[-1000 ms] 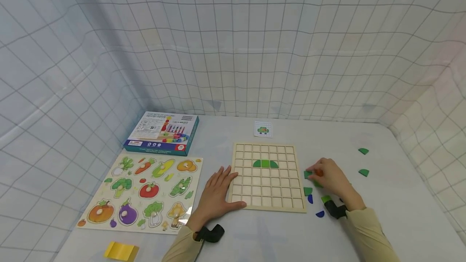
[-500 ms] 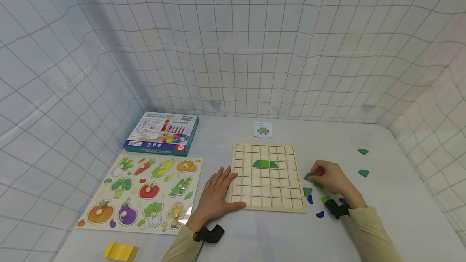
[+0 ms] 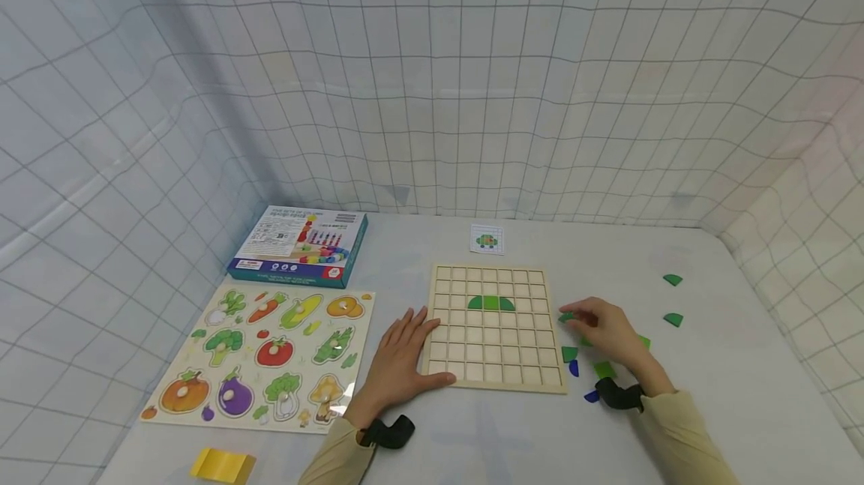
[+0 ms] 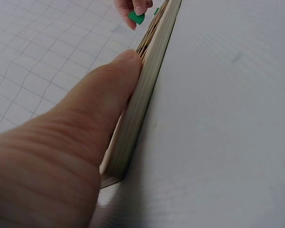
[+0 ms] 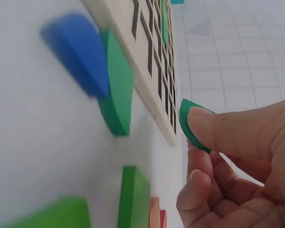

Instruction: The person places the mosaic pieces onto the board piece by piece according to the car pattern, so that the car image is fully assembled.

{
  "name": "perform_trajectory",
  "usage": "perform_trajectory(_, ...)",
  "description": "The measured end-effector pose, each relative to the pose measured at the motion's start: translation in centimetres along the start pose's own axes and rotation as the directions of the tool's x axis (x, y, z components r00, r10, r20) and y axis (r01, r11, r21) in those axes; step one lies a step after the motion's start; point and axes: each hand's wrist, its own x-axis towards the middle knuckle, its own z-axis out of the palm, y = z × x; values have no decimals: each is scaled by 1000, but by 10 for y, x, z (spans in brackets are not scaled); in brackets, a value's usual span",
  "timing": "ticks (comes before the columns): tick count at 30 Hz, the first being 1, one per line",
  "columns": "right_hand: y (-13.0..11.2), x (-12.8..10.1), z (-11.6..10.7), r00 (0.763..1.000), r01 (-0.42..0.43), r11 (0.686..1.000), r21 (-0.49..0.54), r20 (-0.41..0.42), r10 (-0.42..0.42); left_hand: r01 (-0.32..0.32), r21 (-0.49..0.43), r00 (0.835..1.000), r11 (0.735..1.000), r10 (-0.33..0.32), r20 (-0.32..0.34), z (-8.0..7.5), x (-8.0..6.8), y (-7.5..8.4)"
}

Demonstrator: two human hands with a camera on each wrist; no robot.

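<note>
Moved a little toward the tabletop's (image 3: 513, 440) far edge, the dark green, round-edged piece (image 5: 183, 118) is pinched in the fingers of the right hand (image 3: 610, 331), just beside the pale wooden grid board's (image 3: 475, 354) right side. The left hand (image 3: 400, 365), fingers spread, touches the board's left side.

I can pass over the grid board (image 3: 493, 355) from its right; the left hand (image 3: 403, 365) blocks its left edge.

The pale table (image 3: 540, 440) carries a teal-sided cardboard box (image 3: 297, 245), a cream vegetable-picture board (image 3: 251, 363), a yellow block (image 3: 224, 465), a square-celled light wooden board (image 3: 484, 335), a white printed card (image 3: 487, 239), dark-green quarter-round pieces (image 3: 673, 319), blue half-round pieces (image 3: 574, 368) and bright-green square pieces (image 3: 604, 370).
</note>
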Motion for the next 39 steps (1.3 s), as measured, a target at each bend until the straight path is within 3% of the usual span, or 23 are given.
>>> perform_trajectory(10, -23, 4, 16, 988, 149, 984, 100, -59, -143, -2, 3, 1000, 1000, 2, -12, 0, 0, -3)
perform_trajectory(20, -42, 15, 32, 994, 101, 990, 103, -52, -96, -7, 12, 1000, 1000, 8, -15, 2, 1, -5)
perform_trajectory(26, -56, 23, 45, 989, 145, 979, 145, -51, -139, -9, 13, 1000, 1000, 9, -13, 1, 0, -4)
perform_trajectory(35, -75, 36, 63, 989, 126, 954, 270, 39, -142, -1, 4, 1000, 1000, 1, -2, 0, 0, -1)
perform_trajectory(39, -83, 40, 70, 988, 122, 957, 263, 59, -142, -12, 5, 1000, 1000, 12, -17, 1, 1, -2)
